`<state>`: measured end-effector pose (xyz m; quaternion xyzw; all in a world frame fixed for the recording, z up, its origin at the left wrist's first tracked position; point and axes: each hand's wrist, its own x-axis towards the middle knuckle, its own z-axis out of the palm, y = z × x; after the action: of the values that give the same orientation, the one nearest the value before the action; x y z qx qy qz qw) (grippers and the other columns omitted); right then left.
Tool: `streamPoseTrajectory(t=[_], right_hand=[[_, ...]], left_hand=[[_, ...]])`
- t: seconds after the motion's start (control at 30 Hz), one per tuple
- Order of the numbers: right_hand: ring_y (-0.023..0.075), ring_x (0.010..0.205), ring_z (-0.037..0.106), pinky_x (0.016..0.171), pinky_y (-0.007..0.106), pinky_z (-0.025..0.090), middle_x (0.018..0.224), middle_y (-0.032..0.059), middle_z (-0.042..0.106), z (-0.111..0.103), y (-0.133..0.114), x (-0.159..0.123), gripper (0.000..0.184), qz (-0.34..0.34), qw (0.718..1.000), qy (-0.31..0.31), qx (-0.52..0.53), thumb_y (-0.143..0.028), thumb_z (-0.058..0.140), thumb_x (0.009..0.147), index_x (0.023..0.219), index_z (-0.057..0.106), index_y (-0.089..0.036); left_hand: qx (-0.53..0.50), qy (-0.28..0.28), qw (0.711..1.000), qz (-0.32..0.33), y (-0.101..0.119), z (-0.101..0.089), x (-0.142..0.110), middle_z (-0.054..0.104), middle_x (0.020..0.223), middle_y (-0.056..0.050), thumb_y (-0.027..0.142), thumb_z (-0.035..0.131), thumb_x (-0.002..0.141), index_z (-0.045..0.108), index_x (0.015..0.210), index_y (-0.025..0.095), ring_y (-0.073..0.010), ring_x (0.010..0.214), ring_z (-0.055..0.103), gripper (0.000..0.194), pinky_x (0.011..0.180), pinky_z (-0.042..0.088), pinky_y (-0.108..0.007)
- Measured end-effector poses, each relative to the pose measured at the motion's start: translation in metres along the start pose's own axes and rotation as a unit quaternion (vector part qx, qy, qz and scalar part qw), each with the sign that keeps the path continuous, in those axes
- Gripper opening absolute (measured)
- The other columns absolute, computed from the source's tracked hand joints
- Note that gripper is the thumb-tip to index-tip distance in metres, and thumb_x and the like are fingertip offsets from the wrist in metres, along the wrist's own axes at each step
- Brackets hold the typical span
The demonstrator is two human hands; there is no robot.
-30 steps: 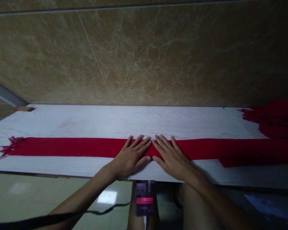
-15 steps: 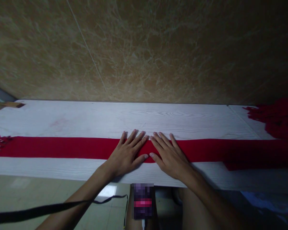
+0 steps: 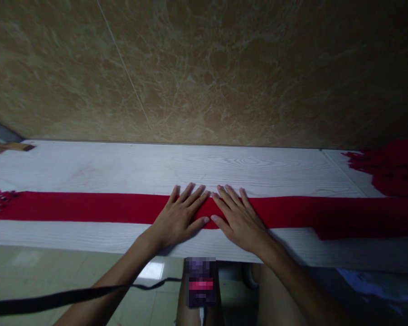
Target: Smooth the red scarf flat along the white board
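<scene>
A long red scarf (image 3: 88, 207) lies stretched flat across the white wood-grain table (image 3: 149, 165), its fringe at the far left. My left hand (image 3: 182, 215) rests flat on it near the middle, fingers spread and pointing away from me. Beside it, my right hand (image 3: 240, 217) lies flat on the scarf too, fingers apart. The two thumbs and index fingers nearly meet. Toward the right the scarf is wider and dark in shadow, and its end there is hard to make out.
A heap of red fringed cloth (image 3: 394, 167) sits at the back right. Behind the table rises a brown marbled wall (image 3: 204, 72). A small wooden piece (image 3: 20, 146) is at the far left corner. A black strap (image 3: 61, 296) crosses my left forearm, and a pixelated device (image 3: 201, 281) rests below the table edge.
Both hands stay flat on the scarf in nearly the same place. The view has shifted very slightly.
</scene>
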<state>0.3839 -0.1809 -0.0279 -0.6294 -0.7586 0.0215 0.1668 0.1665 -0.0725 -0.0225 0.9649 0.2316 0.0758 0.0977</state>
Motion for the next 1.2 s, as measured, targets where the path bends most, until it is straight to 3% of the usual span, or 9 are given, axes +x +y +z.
streamPoseTrajectory(t=[0.17, 0.27, 0.37, 0.43, 0.53, 0.7, 0.87, 1.1, 1.2], right_hand=[[0.0318, 0.16, 0.028, 0.13, 0.062, 0.025, 0.171, 0.0084, 0.034, -0.044, 0.035, -0.02, 0.055, 0.018, 0.993, 0.068, 0.096, -0.048, 0.038, 0.11, 0.161, 0.046, -0.027], [0.0315, 0.16, 0.026, 0.131, 0.062, 0.02, 0.171, 0.0096, 0.035, -0.081, 0.096, -0.045, 0.058, 0.092, 0.984, 0.113, 0.105, -0.051, 0.032, 0.11, 0.159, 0.048, -0.025], [0.0296, 0.159, 0.029, 0.13, 0.059, 0.026, 0.169, 0.0109, 0.04, -0.11, 0.166, -0.071, 0.061, 0.18, 0.968, 0.155, 0.075, -0.055, 0.028, 0.11, 0.158, 0.05, -0.025], [0.0303, 0.159, 0.028, 0.129, 0.06, 0.027, 0.169, 0.0128, 0.038, -0.124, 0.201, -0.086, 0.065, 0.195, 0.971, 0.133, 0.04, -0.059, 0.028, 0.108, 0.157, 0.05, -0.022], [0.0319, 0.159, 0.029, 0.129, 0.062, 0.025, 0.168, 0.0184, 0.038, -0.132, 0.23, -0.102, 0.071, 0.209, 0.977, 0.035, -0.003, -0.058, 0.024, 0.108, 0.157, 0.048, -0.013], [0.0315, 0.16, 0.026, 0.128, 0.065, 0.021, 0.17, 0.0158, 0.035, -0.107, 0.246, -0.117, 0.062, 0.179, 0.981, -0.045, -0.051, -0.045, 0.023, 0.11, 0.16, 0.045, -0.017], [0.0297, 0.16, 0.027, 0.128, 0.065, 0.021, 0.17, 0.0121, 0.036, -0.086, 0.249, -0.123, 0.057, 0.147, 0.985, -0.047, -0.081, -0.039, 0.024, 0.111, 0.161, 0.045, -0.023], [0.0312, 0.16, 0.025, 0.128, 0.067, 0.02, 0.171, 0.0102, 0.033, -0.088, 0.257, -0.104, 0.056, 0.181, 0.979, -0.053, -0.074, -0.041, 0.028, 0.111, 0.161, 0.045, -0.025], [0.0316, 0.16, 0.026, 0.128, 0.068, 0.018, 0.17, 0.0109, 0.034, -0.09, 0.256, -0.094, 0.056, 0.196, 0.978, -0.043, -0.055, -0.042, 0.029, 0.11, 0.16, 0.046, -0.024]], left_hand=[[-0.005, -0.018, 1.0, -0.019, 0.003, -0.004, 0.001, 0.026, 0.173, -0.007, 0.06, 0.042, 0.109, 0.022, 0.169, 0.028, -0.0358, 0.162, 0.015, 0.071, 0.131, 0.008, -0.067], [-0.003, -0.033, 0.999, -0.029, 0.004, -0.006, 0.002, 0.023, 0.173, -0.006, 0.061, 0.039, 0.109, 0.021, 0.169, 0.027, -0.0356, 0.162, 0.013, 0.071, 0.131, 0.007, -0.068], [0.005, -0.029, 0.999, -0.021, 0.001, -0.005, 0.001, 0.024, 0.173, -0.005, 0.06, 0.038, 0.11, 0.02, 0.169, 0.029, -0.0353, 0.162, 0.014, 0.07, 0.131, 0.009, -0.067], [0.014, -0.018, 1.0, -0.006, -0.003, -0.001, -0.001, 0.026, 0.172, -0.004, 0.06, 0.038, 0.109, 0.018, 0.17, 0.032, -0.0357, 0.161, 0.018, 0.07, 0.13, 0.013, -0.068], [0.04, 0.026, 0.999, 0.02, -0.012, 0.008, -0.003, 0.029, 0.171, -0.004, 0.061, 0.04, 0.108, 0.012, 0.17, 0.037, -0.0376, 0.159, 0.025, 0.073, 0.128, 0.017, -0.069], [0.079, 0.077, 0.994, 0.01, -0.015, 0.015, -0.002, 0.028, 0.172, -0.002, 0.058, 0.033, 0.109, 0.007, 0.17, 0.04, -0.04, 0.158, 0.025, 0.069, 0.125, 0.022, -0.072], [0.077, 0.025, 0.997, 0.007, -0.006, 0.01, -0.001, 0.025, 0.173, -0.004, 0.059, 0.034, 0.109, 0.007, 0.171, 0.035, -0.0389, 0.159, 0.022, 0.071, 0.128, 0.019, -0.069], [0.05, -0.039, 0.997, -0.04, -0.04, 0.008, 0.031, 0.022, 0.173, -0.007, 0.067, 0.026, 0.106, 0.024, 0.169, 0.029, -0.0439, 0.16, 0.017, 0.073, 0.123, 0.019, -0.075], [0.031, -0.066, 0.996, -0.055, -0.04, -0.002, 0.052, 0.031, 0.17, -0.011, 0.065, 0.025, 0.106, 0.038, 0.165, 0.026, -0.0459, 0.158, 0.022, 0.072, 0.12, 0.023, -0.078]])
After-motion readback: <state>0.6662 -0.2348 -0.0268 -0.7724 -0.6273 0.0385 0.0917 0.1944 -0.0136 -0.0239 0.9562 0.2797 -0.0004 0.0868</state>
